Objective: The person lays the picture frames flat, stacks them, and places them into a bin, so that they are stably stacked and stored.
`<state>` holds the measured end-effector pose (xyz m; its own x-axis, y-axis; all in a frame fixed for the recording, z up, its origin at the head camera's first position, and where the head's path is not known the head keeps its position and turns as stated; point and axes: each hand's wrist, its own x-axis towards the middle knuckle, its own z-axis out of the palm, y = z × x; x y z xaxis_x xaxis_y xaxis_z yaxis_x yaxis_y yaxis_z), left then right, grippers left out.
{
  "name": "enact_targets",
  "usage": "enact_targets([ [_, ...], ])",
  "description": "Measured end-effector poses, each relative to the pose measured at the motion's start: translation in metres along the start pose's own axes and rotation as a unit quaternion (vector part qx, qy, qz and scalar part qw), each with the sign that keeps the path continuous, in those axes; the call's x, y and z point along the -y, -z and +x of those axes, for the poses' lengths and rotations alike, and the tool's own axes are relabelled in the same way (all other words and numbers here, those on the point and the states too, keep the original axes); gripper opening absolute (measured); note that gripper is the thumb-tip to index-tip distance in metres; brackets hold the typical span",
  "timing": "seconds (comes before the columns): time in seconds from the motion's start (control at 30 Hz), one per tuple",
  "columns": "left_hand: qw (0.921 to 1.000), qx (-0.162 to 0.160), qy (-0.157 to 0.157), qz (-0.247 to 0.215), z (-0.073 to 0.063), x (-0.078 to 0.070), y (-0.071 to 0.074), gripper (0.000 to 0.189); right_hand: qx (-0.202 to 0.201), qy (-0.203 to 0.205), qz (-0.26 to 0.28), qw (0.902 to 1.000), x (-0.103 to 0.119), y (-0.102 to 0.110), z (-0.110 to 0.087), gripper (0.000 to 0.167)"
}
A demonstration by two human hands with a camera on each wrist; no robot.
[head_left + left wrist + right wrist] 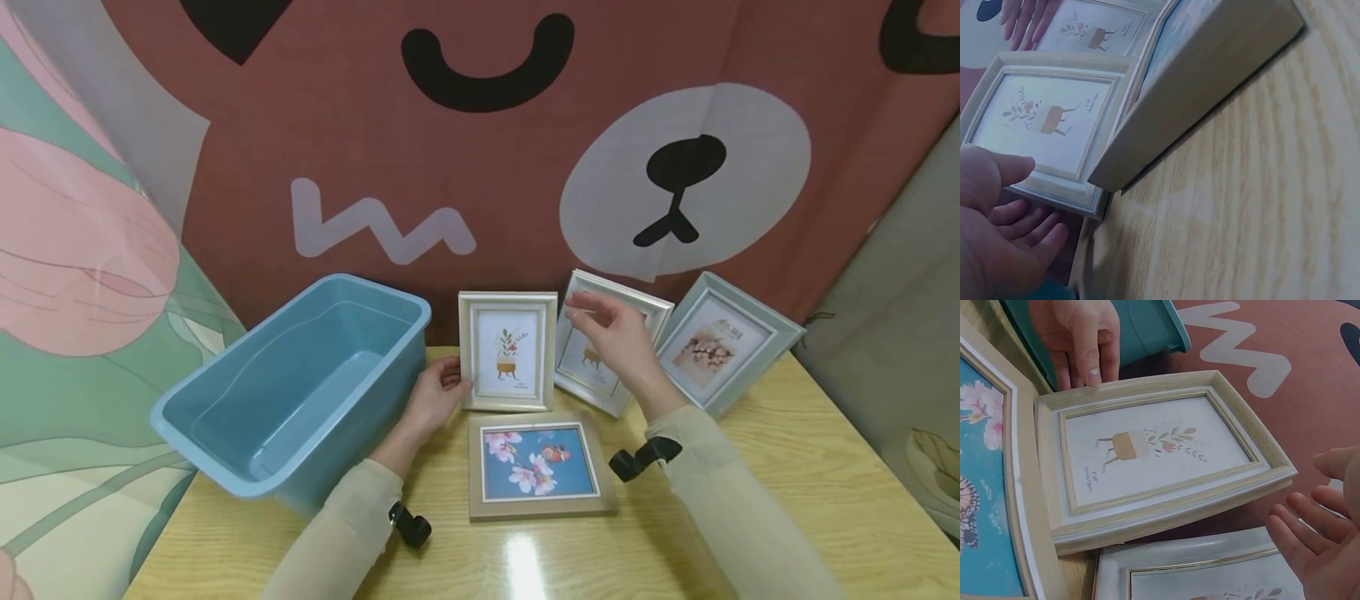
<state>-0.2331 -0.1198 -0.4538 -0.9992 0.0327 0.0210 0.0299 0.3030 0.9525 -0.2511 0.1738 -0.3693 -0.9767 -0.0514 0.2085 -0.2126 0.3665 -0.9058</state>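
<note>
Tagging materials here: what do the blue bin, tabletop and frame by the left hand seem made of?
Blue bin: likely plastic, satin; smooth, rounded rim. Tabletop: glossy wood or laminate; yellowish grain, bright reflection. Frame by the left hand: perhaps painted wood or plastic; faint grain, pale bands.

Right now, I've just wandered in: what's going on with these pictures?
A person's left hand touches the left edge of an upright frame showing a potted plant. Their right hand is near a second plant frame, apparently not gripping anything. A third frame leans at the right, a blossom picture sits in front, and a blue tub stands at the left.
</note>
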Motion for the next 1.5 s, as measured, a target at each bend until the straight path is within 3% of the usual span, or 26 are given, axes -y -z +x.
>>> enact_targets([
  [0.2,1.0000,0.001,0.002,0.005,0.002,0.001,0.000,0.050,0.013,-0.034,0.003,0.9993,0.003,-0.006,0.008,0.050],
  [0.63,0.9993,-0.015,-0.015,0.031,0.002,0.009,0.000,0.039,0.009,-0.006,-0.054,0.9985,0.004,-0.019,0.026,0.046],
  [1.07,0.9985,-0.017,-0.010,0.051,0.003,0.009,0.000,0.032,-0.027,-0.004,-0.022,0.9994,0.002,-0.027,0.030,0.040],
  [1.5,0.9973,-0.035,-0.030,0.057,0.003,0.008,-0.002,0.028,-0.044,0.000,-0.010,0.9990,0.001,-0.034,0.033,0.040],
])
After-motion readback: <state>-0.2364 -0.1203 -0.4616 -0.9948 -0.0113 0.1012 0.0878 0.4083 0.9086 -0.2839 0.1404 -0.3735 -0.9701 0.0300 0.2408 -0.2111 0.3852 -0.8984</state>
